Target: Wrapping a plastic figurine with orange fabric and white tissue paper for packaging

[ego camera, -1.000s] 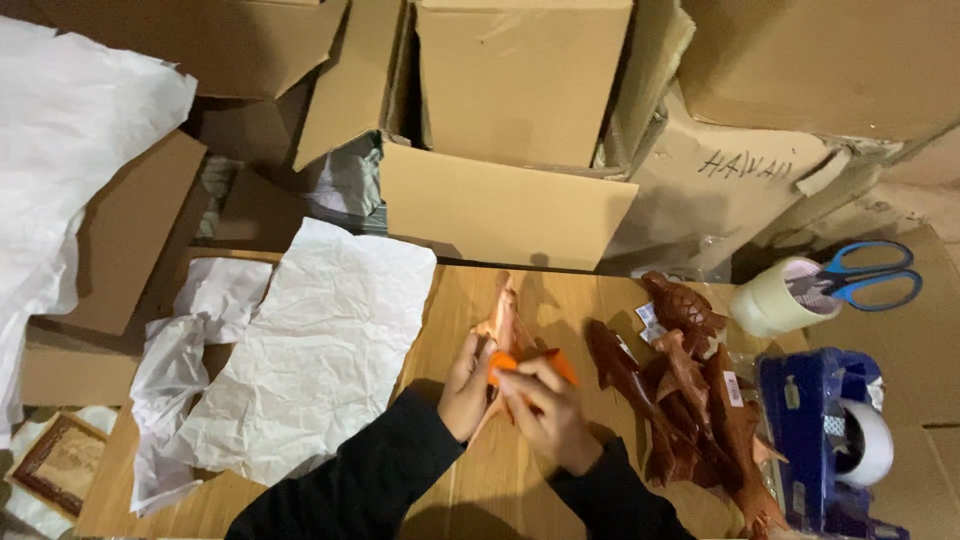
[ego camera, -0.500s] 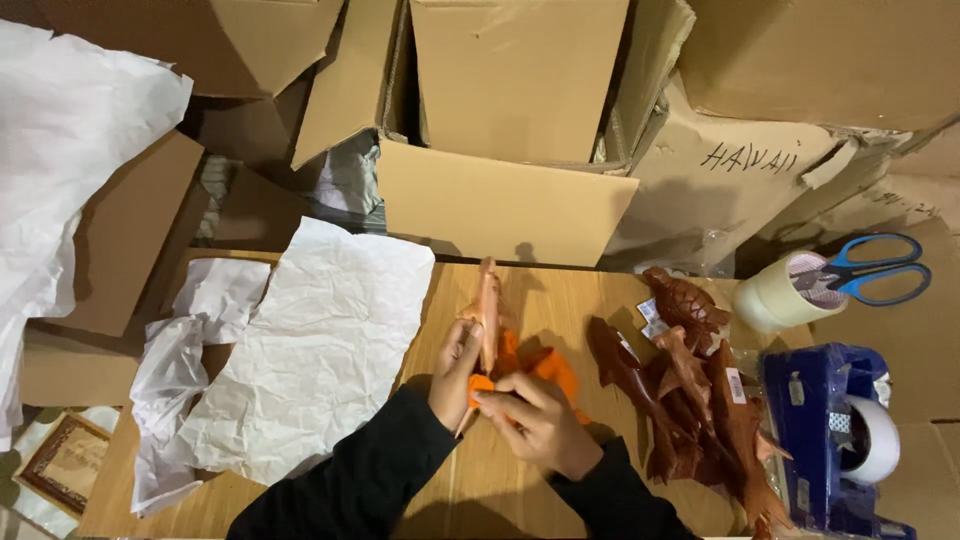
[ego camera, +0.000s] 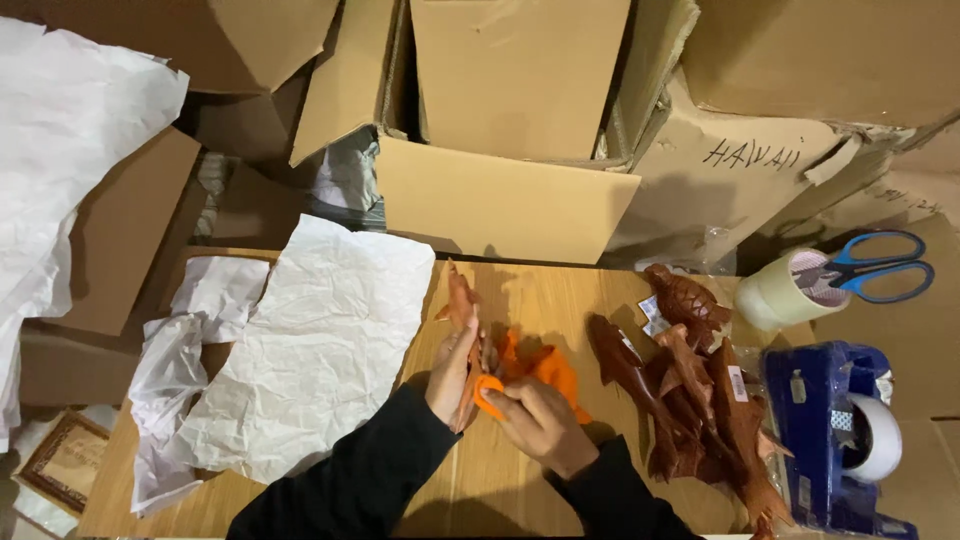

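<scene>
A brown wooden counter (ego camera: 520, 490) fills the bottom of the view. Behind it stand big cardboard boxes (ego camera: 520, 90), some with open flaps. White crumpled paper (ego camera: 310, 350) lies on the counter's left side. More white paper (ego camera: 60, 130) hangs at the far left. The light is dim and warm.
</scene>
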